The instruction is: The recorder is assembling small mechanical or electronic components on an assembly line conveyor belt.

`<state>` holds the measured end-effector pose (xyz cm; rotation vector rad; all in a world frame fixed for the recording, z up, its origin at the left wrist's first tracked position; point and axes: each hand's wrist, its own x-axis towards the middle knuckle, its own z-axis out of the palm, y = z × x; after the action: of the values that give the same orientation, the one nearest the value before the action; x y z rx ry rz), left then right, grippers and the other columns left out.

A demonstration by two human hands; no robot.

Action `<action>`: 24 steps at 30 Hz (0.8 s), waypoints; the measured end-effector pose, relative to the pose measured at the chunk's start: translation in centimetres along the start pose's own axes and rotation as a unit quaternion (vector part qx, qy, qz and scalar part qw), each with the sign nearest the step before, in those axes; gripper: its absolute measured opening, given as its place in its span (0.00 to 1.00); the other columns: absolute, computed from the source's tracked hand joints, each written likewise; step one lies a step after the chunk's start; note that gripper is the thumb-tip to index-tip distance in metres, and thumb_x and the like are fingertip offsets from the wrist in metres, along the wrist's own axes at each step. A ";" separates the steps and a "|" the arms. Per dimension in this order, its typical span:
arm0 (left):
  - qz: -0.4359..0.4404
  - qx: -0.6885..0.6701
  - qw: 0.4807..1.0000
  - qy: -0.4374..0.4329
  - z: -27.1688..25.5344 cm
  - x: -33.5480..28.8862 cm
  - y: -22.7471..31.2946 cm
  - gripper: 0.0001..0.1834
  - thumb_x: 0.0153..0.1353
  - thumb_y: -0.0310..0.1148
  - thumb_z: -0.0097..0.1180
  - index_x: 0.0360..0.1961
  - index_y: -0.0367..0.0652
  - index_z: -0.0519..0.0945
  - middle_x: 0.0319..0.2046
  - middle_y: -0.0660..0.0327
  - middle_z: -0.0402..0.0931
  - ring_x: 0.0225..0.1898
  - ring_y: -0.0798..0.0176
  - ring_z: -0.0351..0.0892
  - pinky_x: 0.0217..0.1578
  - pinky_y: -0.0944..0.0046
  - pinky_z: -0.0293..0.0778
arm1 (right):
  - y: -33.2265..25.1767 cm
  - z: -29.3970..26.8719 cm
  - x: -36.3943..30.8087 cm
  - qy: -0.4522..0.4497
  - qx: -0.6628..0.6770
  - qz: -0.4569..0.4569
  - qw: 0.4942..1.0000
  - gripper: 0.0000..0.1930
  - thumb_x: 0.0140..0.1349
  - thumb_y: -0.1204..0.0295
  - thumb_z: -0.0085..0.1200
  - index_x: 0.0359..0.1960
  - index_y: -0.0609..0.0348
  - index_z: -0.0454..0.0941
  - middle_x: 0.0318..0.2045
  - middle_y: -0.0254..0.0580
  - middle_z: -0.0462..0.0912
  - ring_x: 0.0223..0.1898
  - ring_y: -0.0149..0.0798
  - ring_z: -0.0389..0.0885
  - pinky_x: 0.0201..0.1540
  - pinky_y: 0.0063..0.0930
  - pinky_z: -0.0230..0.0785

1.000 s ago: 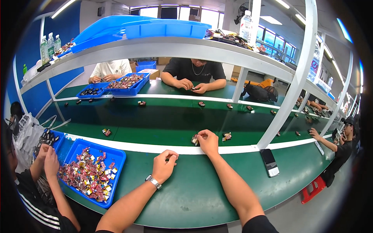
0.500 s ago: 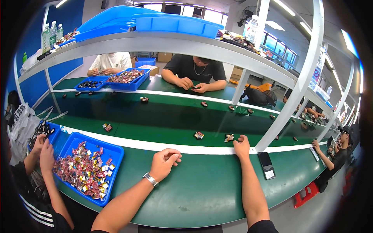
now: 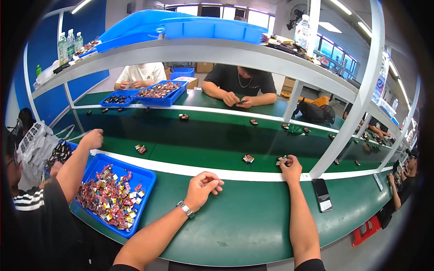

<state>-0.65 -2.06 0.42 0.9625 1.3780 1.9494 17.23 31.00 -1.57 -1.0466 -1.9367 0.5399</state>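
My left hand rests loosely curled, holding nothing, on the green bench top, a silver wristwatch on the wrist. At one o'clock my right hand reaches over the white edge strip; its fingers are closed on a small multicoloured part at the belt's near edge (seemingly mid-placement). At eleven o'clock one blue plastic tray holds many unprocessed parts, so I judge most work remains. On the dark green conveyor belt, two similar parts sit nearest: one beside my right hand, another leftward; others lie farther off.
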 end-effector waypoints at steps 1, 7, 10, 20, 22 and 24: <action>0.003 -0.002 1.000 -0.006 0.0 0.1 -0.1 0.04 0.65 0.23 0.52 0.40 0.37 0.76 0.36 0.53 0.82 0.33 0.64 0.82 0.32 0.67 0.78 | -0.6 -0.3 -0.5 0.001 0.035 -0.013 0.999 0.23 0.50 0.72 0.65 0.49 0.63 0.78 0.33 0.41 0.84 0.35 0.36 0.81 0.42 0.31 0.74; -0.021 0.003 1.000 -0.008 -0.7 -0.1 -0.2 0.05 0.68 0.27 0.49 0.41 0.38 0.75 0.40 0.52 0.81 0.36 0.64 0.82 0.34 0.67 0.77 | -7.0 -0.4 -6.5 -0.237 0.246 -0.073 0.937 0.26 0.52 0.75 0.65 0.55 0.56 0.76 0.43 0.32 0.83 0.48 0.29 0.80 0.48 0.27 0.70; -0.061 0.006 0.996 -0.066 -0.6 0.1 0.2 0.13 0.72 0.35 0.47 0.49 0.38 0.73 0.44 0.53 0.79 0.39 0.63 0.81 0.37 0.66 0.77 | -10.6 -1.9 -9.4 -0.318 0.234 -0.173 0.902 0.27 0.50 0.74 0.66 0.55 0.56 0.76 0.46 0.37 0.83 0.51 0.34 0.78 0.54 0.30 0.70; -0.170 0.017 0.967 -0.191 -0.3 -0.2 1.6 0.21 0.69 0.29 0.51 0.61 0.36 0.68 0.41 0.55 0.80 0.36 0.65 0.83 0.36 0.69 0.80 | -13.8 -2.7 -11.2 -0.354 0.199 -0.308 0.860 0.27 0.50 0.76 0.65 0.56 0.52 0.77 0.50 0.39 0.81 0.54 0.41 0.75 0.58 0.36 0.68; -0.163 -0.018 0.974 -0.154 -0.1 -0.4 1.8 0.23 0.66 0.22 0.52 0.62 0.35 0.67 0.44 0.53 0.78 0.41 0.60 0.84 0.41 0.67 0.82 | -14.1 -2.7 -11.4 -0.342 0.212 -0.263 0.877 0.25 0.53 0.77 0.61 0.55 0.52 0.77 0.53 0.42 0.79 0.54 0.43 0.75 0.56 0.35 0.70; -0.161 -0.036 0.977 -0.136 0.1 -0.4 1.9 0.23 0.65 0.21 0.51 0.62 0.35 0.67 0.46 0.53 0.77 0.41 0.59 0.84 0.43 0.66 0.83 | -14.2 -2.4 -11.6 -0.360 0.229 -0.247 0.870 0.25 0.53 0.78 0.61 0.55 0.52 0.77 0.53 0.43 0.78 0.54 0.43 0.75 0.55 0.34 0.71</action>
<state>-0.35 -2.90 2.12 0.8737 1.2131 1.5527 16.05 13.42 4.03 0.0059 -2.4089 1.1263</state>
